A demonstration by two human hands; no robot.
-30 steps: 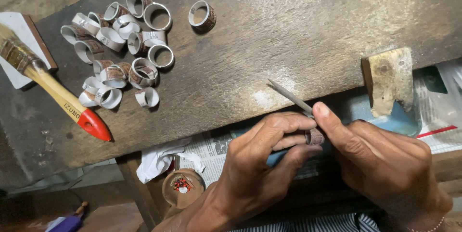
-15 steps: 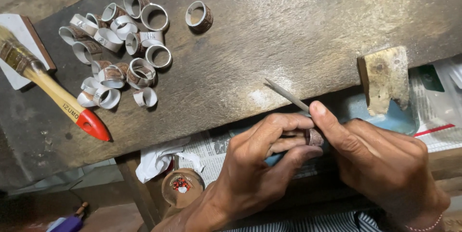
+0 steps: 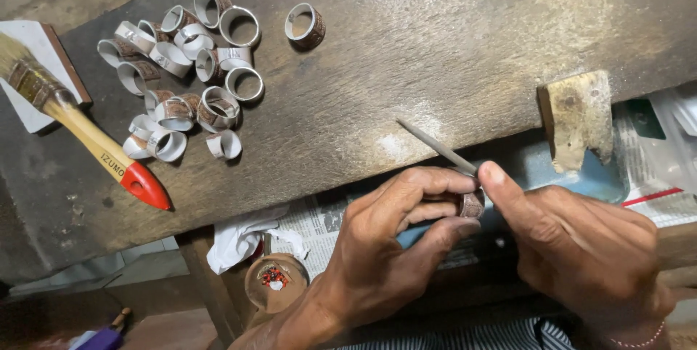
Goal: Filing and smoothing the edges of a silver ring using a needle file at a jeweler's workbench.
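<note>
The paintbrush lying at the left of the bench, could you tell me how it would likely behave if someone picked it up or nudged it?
The paintbrush looks stiff along its wooden handle; only the bristles should flex. It probably feels light. Its flattish handle lies flat on the bench, so it would likely slide, not roll.

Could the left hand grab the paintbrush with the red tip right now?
Probably not right away. The left hand is pinching a small ring that the right hand is filing. Nothing blocks the way across the workbench to the paintbrush, but the fingers are full.
</note>
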